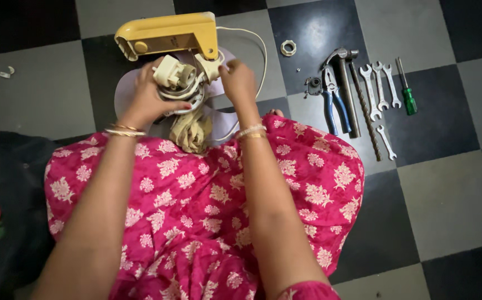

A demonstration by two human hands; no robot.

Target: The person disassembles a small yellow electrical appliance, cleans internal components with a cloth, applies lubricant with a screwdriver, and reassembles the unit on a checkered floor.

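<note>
Two hands work above the lap: left hand clenched around the cream motor unit, right hand pinching a fitting under the yellow housing — best kept steady, turned gently.

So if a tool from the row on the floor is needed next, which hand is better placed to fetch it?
Probably the right hand. It only touches the cream part by the yellow housing, and the pliers and spanners lie on its side. The left hand supports the cream motor part.
</note>
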